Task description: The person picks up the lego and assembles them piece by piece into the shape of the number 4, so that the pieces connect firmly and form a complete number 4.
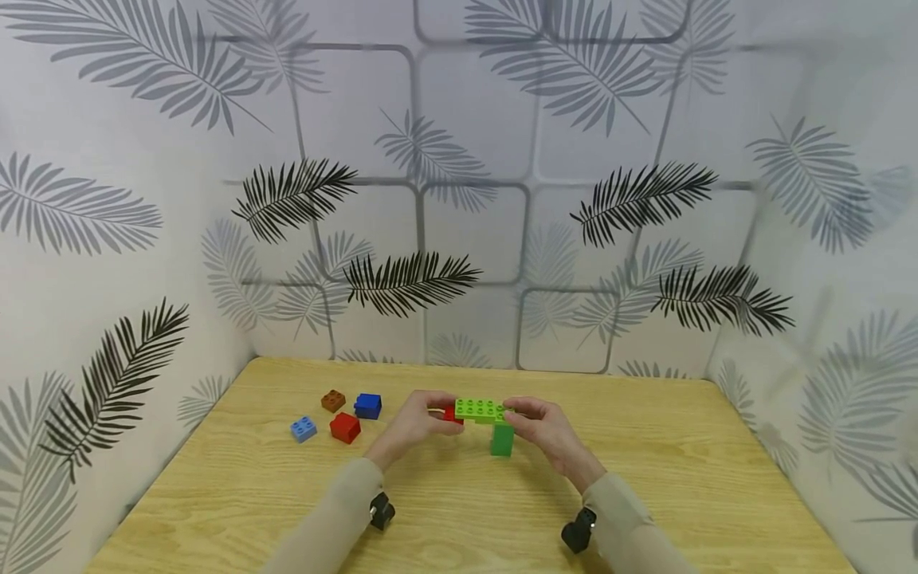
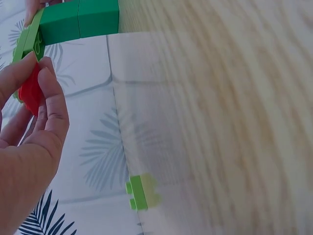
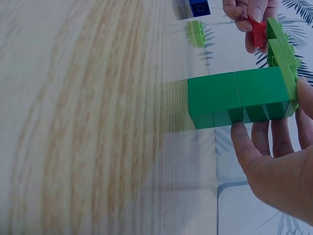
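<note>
A tower of two dark green bricks [image 3: 215, 98] stands on the table, with long lime green bricks [image 1: 480, 410] across its top reaching out to the left. My right hand [image 1: 558, 442] holds the right end of this build, its fingers against the dark green bricks and the lime one. Between thumb and fingertips, my left hand [image 1: 412, 422] pinches a red brick [image 2: 30, 90] right at the underside of the overhanging lime end. In the right wrist view, the left fingers partly cover that red brick.
On the table's left lie a brown brick [image 1: 333, 400], a dark blue brick [image 1: 369, 406], another red brick [image 1: 346, 427] and a light blue brick [image 1: 304, 429]. A small lime green brick [image 2: 139, 192] lies on the table too. Patterned walls [image 1: 473, 319] bound the table.
</note>
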The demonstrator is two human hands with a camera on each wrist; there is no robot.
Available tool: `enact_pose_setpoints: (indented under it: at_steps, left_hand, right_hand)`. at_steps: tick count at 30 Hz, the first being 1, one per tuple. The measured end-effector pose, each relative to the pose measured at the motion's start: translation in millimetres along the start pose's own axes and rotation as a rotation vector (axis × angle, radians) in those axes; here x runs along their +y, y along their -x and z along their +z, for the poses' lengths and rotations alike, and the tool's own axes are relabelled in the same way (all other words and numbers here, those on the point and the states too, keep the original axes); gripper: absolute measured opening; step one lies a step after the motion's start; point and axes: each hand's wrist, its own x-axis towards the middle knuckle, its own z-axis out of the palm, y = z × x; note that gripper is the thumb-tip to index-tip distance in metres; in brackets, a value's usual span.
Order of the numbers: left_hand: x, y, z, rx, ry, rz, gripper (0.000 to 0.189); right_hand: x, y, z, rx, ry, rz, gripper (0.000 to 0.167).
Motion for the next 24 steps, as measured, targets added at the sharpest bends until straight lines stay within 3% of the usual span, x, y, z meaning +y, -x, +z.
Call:
enact_pose_setpoints:
  at_steps: [11,24]
  left_hand:
    - [3.4,-5.4,10.9,-0.021,0.058,0.018,0.054]
    - [1.9,-11.8,12.1,-0.016,0.101,0.011,0.051]
  right_hand:
    - [0,-1.6,-1,-0.006,-0.013,-0.006,0.035]
    - [0,-0.2,-2,-0.031,-0.009,-0.014,0.038]
